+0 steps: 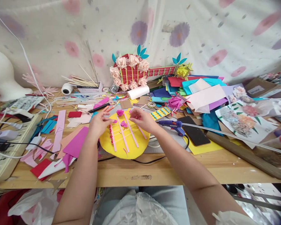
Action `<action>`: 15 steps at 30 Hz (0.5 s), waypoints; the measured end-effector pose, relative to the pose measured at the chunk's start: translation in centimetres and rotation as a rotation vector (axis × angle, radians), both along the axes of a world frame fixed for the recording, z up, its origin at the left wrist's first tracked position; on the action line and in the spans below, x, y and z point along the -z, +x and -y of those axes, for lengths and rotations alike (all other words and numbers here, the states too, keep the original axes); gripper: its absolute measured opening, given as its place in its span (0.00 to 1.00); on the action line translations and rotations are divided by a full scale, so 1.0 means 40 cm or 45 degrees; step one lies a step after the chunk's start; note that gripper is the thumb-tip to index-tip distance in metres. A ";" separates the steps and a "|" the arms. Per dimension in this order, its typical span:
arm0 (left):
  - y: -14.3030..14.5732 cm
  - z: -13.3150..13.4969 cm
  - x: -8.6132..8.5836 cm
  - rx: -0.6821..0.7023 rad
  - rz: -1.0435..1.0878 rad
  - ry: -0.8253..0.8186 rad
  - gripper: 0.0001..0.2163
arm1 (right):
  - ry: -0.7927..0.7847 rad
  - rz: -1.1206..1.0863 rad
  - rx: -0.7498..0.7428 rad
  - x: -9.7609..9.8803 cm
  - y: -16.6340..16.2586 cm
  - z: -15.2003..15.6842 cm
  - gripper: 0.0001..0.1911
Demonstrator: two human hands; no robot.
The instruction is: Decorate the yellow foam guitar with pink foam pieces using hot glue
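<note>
The desk (117, 178) in front of you carries everything, with the red guitar (128, 73) at its back, against the curtain. Your yellow guitar (128, 137) lies near the front edge, face up between your forearms, its neck (160, 113) angling away to the right. It looks light, made of paper or thin board, so expect it to slide or turn at a small push. The broad round body is probably stiff enough to hold by its rim; grip there, and spare the neck, which may bend where it joins.

Your left hand (100, 122) is at the upper left of the body, some fingers stretched out, thumb close to the face; you cannot tell from here whether they pinch anything. Your right hand (142, 120) reaches over the upper right, fingers curled in, and what they hold, if anything, is hidden. The glue gun (172, 124) lies just right of that wrist, beside the phone (194, 130).

The pink strips (131, 131) and thin strings across them look easy to snag. The flower (120, 112) and loose-looking petals (124, 124) would likely crush; take them lightly, low down.
</note>
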State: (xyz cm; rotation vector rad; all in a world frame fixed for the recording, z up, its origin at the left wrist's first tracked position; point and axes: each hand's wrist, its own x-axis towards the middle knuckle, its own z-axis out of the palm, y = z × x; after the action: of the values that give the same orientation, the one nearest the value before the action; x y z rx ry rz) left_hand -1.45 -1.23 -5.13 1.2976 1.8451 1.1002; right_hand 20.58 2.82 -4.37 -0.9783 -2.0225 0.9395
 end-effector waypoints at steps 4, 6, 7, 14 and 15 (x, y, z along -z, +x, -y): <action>0.001 -0.004 -0.004 -0.069 -0.058 -0.086 0.23 | -0.101 0.084 0.032 0.003 0.119 0.013 0.10; 0.002 -0.005 -0.008 -0.090 -0.115 -0.117 0.22 | -0.170 0.155 0.052 0.003 0.183 0.024 0.12; 0.002 -0.005 -0.009 -0.100 -0.148 -0.124 0.21 | -0.191 0.203 0.052 0.003 0.214 0.030 0.13; -0.001 -0.008 -0.006 -0.138 -0.221 -0.064 0.19 | -0.640 0.641 -0.097 -0.019 0.405 0.076 0.19; -0.003 -0.009 -0.004 -0.138 -0.231 -0.059 0.18 | -0.720 0.689 -0.062 -0.019 0.428 0.080 0.21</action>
State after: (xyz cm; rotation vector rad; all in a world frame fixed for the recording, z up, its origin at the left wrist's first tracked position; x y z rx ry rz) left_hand -1.58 -0.87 -4.96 1.3212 2.0834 1.0171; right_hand 37.71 -0.39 -3.61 -1.6335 -2.2609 1.4370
